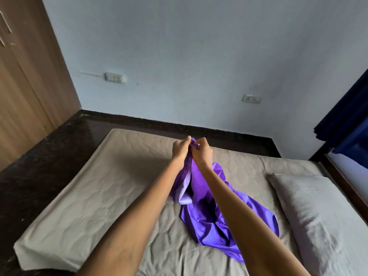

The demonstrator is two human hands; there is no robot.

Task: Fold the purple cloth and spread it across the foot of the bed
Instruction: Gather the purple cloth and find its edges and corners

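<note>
A shiny purple cloth [211,222] lies bunched in the middle of the bed [89,196], which is covered with a grey-beige sheet. Part of the cloth is lifted off the sheet and hangs down between my forearms. My left hand [180,149] and my right hand [202,153] are held close together above the bed. Both pinch the same upper edge of the cloth, fingertips almost touching. My arms hide some of the hanging folds.
A grey pillow [310,214] lies at the bed's right side. A dark stone ledge [49,156] runs along the left and far sides. A wooden wardrobe [25,76] stands at left, a dark blue curtain [346,108] at right. Two wall sockets [115,77] sit on the pale wall.
</note>
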